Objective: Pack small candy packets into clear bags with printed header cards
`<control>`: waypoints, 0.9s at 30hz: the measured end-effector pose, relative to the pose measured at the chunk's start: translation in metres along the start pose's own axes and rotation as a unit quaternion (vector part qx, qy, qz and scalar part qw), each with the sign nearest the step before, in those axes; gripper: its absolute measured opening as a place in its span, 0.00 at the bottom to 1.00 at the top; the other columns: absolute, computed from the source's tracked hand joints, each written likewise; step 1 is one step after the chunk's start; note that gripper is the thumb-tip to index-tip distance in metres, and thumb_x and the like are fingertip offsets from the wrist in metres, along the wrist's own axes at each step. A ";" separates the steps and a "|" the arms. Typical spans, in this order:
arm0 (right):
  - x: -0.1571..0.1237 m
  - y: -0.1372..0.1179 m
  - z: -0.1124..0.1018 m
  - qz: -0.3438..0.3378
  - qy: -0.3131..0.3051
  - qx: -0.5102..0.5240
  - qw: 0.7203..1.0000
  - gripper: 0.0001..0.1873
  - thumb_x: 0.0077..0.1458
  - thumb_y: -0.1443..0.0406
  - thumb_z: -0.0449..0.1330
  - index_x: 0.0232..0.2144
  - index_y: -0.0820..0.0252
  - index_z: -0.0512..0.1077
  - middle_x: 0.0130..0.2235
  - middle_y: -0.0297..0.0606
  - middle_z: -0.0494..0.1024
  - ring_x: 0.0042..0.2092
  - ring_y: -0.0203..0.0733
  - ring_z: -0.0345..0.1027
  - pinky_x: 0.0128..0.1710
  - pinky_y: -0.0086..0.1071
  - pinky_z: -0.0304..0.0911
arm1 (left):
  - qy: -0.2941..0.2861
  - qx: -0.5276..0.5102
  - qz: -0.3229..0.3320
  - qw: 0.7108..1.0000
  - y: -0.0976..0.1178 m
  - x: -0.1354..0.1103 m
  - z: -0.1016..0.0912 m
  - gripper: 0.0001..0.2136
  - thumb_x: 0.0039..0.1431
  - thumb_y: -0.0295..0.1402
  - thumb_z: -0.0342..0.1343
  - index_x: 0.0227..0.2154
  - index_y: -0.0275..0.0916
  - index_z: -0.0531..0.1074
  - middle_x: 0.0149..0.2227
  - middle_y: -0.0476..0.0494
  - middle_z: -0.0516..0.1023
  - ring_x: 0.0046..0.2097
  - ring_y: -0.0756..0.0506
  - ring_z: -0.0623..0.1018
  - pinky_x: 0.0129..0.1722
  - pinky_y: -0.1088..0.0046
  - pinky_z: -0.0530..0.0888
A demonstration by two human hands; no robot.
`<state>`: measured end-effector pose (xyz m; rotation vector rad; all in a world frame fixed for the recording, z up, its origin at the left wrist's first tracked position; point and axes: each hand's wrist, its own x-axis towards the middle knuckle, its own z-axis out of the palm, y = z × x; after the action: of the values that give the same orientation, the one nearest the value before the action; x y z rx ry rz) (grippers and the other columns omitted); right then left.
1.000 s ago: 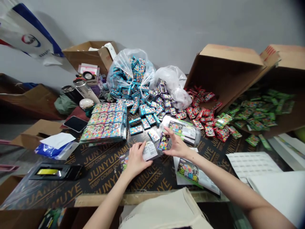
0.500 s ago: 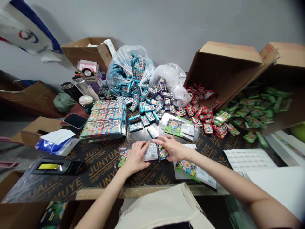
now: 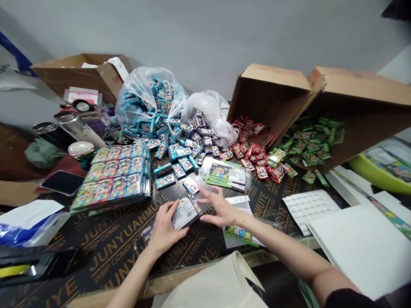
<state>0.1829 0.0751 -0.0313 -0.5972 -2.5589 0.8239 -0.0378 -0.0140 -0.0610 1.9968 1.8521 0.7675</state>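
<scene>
My left hand [image 3: 167, 226] grips a dark printed packet [image 3: 185, 212] with a grey barcode panel, its thumb along the near side and its fingers over the top. The packet is tilted above the black board, and its left part is hidden under the hand. My right hand [image 3: 218, 207] is at the packet's right end with fingers spread, holding nothing that I can see. Beyond the hands is a small blue-and-white box [image 3: 190, 185]. Flat printed packets in clear plastic [image 3: 226, 175] lie past my right hand, and another printed sheet [image 3: 239, 235] is under my right forearm.
Blue small boxes [image 3: 180, 152] spill from a clear bag [image 3: 128, 92]. Red boxes [image 3: 253, 149] and green boxes [image 3: 308, 143] lie by tipped cartons [image 3: 276, 77]. Stacked wrapped packs [image 3: 112, 171], a phone [image 3: 62, 182] and a tape dispenser [image 3: 48, 263] are left; white sheets [image 3: 359, 244] are right.
The view has swung right. My right hand has opened and come off the packet's right end, which it was touching. My left hand keeps the packet, now tilted up.
</scene>
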 end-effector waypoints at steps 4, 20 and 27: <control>0.020 0.036 -0.014 0.094 0.092 -0.020 0.991 0.34 0.53 0.54 0.54 0.59 0.56 0.48 0.48 0.44 0.71 0.51 0.45 0.62 0.55 0.46 0.41 | -0.018 0.005 -0.001 1.000 -0.004 0.001 0.004 0.34 0.40 0.35 0.58 0.54 0.39 0.57 0.48 0.40 0.62 0.50 0.39 0.65 0.51 0.59 0.64; 0.073 0.152 -0.092 0.304 0.275 -0.007 0.912 0.48 0.41 0.57 0.60 0.59 0.59 0.38 0.44 0.45 0.65 0.46 0.48 0.62 0.45 0.42 0.58 | -0.091 0.023 -0.016 0.995 -0.008 -0.007 0.023 0.37 0.35 0.31 0.58 0.54 0.39 0.59 0.48 0.39 0.64 0.51 0.38 0.64 0.51 0.58 0.62; 0.025 0.049 -0.037 0.071 0.186 0.327 0.924 0.52 0.36 0.55 0.65 0.57 0.46 0.38 0.52 0.42 0.57 0.49 0.44 0.62 0.47 0.40 0.61 | -0.020 -0.079 -0.017 0.997 0.025 0.016 -0.006 0.36 0.37 0.34 0.60 0.55 0.41 0.57 0.50 0.41 0.62 0.51 0.39 0.65 0.53 0.58 0.62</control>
<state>0.1935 0.1407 -0.0280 -0.6406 -1.7620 1.3787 -0.0202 -0.0015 -0.0395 1.8647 1.7407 0.8307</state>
